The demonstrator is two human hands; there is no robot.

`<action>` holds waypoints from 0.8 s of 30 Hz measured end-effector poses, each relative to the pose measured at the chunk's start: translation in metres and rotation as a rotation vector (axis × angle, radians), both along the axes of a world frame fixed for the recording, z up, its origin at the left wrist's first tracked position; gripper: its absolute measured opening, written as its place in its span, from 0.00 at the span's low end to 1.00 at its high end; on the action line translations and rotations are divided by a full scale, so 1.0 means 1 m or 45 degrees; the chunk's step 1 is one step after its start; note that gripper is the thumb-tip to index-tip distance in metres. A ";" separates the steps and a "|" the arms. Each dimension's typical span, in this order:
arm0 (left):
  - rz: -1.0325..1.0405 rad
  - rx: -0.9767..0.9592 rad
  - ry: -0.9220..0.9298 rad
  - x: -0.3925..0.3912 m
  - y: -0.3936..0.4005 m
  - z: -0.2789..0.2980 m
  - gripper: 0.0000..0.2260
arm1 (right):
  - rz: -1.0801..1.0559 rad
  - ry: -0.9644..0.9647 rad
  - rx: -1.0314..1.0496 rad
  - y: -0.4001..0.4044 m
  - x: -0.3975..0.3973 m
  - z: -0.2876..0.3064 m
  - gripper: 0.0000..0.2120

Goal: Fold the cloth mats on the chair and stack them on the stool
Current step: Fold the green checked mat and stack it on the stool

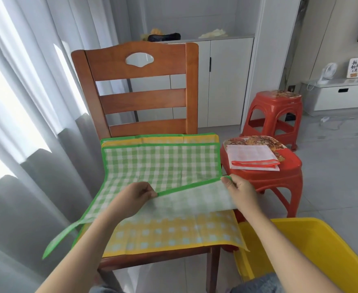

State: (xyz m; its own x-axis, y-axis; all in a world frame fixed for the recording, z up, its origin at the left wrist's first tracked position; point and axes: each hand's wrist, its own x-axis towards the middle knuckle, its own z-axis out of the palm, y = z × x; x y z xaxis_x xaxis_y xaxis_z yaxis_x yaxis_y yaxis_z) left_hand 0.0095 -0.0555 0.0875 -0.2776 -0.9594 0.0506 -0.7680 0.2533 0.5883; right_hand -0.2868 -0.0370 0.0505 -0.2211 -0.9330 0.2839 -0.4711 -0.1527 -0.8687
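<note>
A green checked cloth mat point(161, 163) lies spread on the seat of a wooden chair point(140, 66), on top of a yellow checked mat point(174, 231). My left hand point(131, 197) pinches the green mat's near edge at its middle. My right hand point(240, 192) pinches the same edge at the right corner. The near edge is lifted and turned over, so its pale underside shows. The mat's left corner droops off the seat. A folded orange-edged mat point(252, 158) rests on the near red stool point(279, 176), right of the chair.
A second red stool point(275, 111) stands behind the first. A yellow plastic bin point(322, 246) sits at the lower right on the grey tiled floor. Grey curtains point(21, 144) hang to the left. White cabinets point(226, 81) line the back wall.
</note>
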 end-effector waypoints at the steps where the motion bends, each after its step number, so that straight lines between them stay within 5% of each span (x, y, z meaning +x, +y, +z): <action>1: -0.004 -0.006 -0.065 -0.002 -0.006 0.002 0.09 | -0.025 0.029 0.034 -0.004 0.001 -0.004 0.17; 6: -0.007 -0.071 -0.436 -0.024 -0.049 0.004 0.06 | -0.046 -0.190 0.362 -0.020 -0.006 -0.030 0.27; 9: 0.027 -0.116 -0.497 -0.041 -0.081 -0.008 0.09 | -0.019 -0.304 0.520 -0.028 -0.003 -0.040 0.23; 12: 0.065 -0.162 -0.522 -0.058 -0.103 -0.032 0.10 | -0.121 -0.150 0.493 -0.041 -0.003 -0.051 0.13; 19: 0.144 -0.069 -0.323 -0.066 -0.126 -0.107 0.09 | -0.262 0.090 0.603 -0.064 0.002 -0.069 0.07; 24: 0.237 -0.209 -0.230 -0.066 -0.126 -0.134 0.08 | -0.387 0.305 0.622 -0.071 0.007 -0.083 0.12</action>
State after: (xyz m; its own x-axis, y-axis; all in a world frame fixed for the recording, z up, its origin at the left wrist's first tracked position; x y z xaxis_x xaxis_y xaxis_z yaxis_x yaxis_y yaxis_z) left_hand -0.0566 -0.1817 -0.0462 -0.1163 -0.9777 0.1750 -0.8985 0.1787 0.4010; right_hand -0.2799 -0.1080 -0.0324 -0.4804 -0.8729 -0.0851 -0.6214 0.4072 -0.6694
